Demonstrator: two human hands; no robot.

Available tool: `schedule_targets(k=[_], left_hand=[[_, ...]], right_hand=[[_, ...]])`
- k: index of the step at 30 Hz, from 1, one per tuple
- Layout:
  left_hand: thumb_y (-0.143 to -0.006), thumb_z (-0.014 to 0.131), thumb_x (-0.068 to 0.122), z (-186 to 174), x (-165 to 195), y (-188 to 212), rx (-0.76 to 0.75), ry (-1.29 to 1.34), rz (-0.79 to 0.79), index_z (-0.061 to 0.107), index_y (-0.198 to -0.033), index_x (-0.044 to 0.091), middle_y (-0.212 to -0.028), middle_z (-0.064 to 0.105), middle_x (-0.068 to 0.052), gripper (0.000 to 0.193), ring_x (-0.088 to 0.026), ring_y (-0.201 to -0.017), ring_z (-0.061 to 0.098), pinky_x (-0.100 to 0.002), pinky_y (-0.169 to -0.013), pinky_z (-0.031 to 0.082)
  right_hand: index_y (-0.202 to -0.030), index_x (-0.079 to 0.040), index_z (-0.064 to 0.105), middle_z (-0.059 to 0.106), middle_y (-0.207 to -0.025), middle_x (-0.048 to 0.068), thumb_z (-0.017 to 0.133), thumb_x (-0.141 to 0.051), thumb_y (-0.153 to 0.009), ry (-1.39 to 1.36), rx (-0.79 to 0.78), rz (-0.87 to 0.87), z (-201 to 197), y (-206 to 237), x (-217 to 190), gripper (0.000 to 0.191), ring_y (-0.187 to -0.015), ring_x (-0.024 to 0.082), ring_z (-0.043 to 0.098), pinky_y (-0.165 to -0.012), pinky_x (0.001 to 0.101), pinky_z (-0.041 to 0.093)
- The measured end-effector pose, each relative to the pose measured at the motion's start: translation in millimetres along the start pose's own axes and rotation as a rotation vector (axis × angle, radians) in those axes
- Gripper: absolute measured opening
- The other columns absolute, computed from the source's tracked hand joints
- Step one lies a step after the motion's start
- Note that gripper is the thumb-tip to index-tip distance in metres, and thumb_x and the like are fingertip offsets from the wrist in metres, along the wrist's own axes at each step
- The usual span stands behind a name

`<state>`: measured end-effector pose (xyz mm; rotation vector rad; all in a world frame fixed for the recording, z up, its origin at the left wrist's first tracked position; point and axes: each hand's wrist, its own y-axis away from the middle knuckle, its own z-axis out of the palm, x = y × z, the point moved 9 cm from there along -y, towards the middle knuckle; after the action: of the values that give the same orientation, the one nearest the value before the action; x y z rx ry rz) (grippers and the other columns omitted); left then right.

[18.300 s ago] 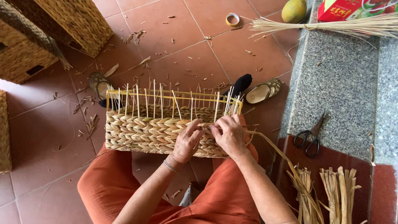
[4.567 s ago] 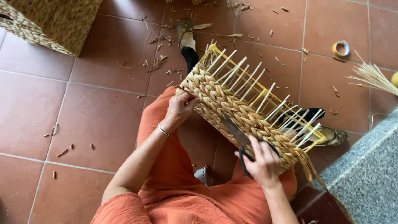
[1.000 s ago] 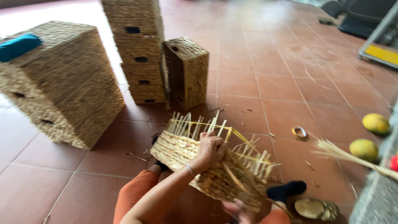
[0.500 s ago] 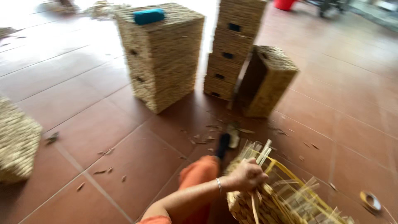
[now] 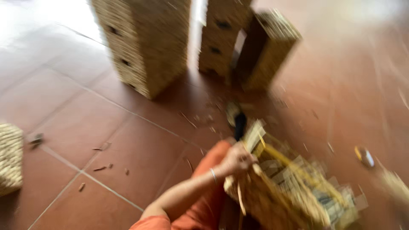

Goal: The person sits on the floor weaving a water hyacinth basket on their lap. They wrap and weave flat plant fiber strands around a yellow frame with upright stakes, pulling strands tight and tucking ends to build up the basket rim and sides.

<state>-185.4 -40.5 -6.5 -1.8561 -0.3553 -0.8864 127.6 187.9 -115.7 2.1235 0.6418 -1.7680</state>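
Observation:
The picture is blurred by head motion. My left hand point(image 5: 239, 160) grips the near rim of a half-woven straw basket point(image 5: 294, 191) that rests against my orange-clad leg point(image 5: 203, 187). Loose straw ends stick up from the basket's top edge. A bracelet sits on my left wrist. My right hand is out of the picture.
Finished woven boxes stand on the red tiled floor: a large one point(image 5: 145, 42), a stack point(image 5: 223, 36) and a tilted one point(image 5: 266, 49). Another woven piece point(image 5: 9, 157) lies at the left edge. A tape roll point(image 5: 364, 156) lies at right. Straw scraps litter the tiles.
The view has swung left and down compared with a second ago. My left hand keeps its hold on the basket rim. My right hand, glimpsed a second ago, has left the view.

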Motion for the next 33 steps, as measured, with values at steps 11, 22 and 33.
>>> schedule_targets(k=[11,22,33], left_hand=[[-0.096,0.076,0.023,-63,-6,-18,-0.086,-0.127,-0.134,0.073,-0.111,0.007,-0.112,0.072,-0.015,0.023,-0.027,-0.101,0.07,-0.037,-0.086,0.058],[-0.109,0.069,0.008,-113,-40,-2,-0.163,0.231,-0.633,0.064,-0.131,-0.002,-0.121,0.071,-0.009,0.025,-0.013,-0.106,0.067,-0.026,-0.092,0.056],[-0.113,0.058,0.005,-131,-31,9,-0.19,0.241,-0.642,0.047,-0.142,0.0,-0.123,0.067,-0.013,0.032,-0.015,-0.11,0.065,-0.027,-0.096,0.052]], right_hand=[[-0.142,0.0,0.056,0.071,-0.092,0.015,0.079,-0.005,-0.087,-0.142,0.467,0.16,-108,175,12,0.06,-0.058,0.016,0.058,-0.052,0.0276,0.046],[-0.14,-0.007,0.056,0.074,-0.11,0.013,0.086,-0.018,-0.081,0.507,0.697,0.506,-202,188,60,0.067,-0.097,0.024,0.071,-0.08,0.0372,0.055],[-0.14,-0.014,0.056,0.071,-0.112,0.026,0.079,-0.018,-0.071,0.955,0.595,0.742,-258,129,83,0.072,-0.104,0.048,0.068,-0.09,0.0576,0.053]])
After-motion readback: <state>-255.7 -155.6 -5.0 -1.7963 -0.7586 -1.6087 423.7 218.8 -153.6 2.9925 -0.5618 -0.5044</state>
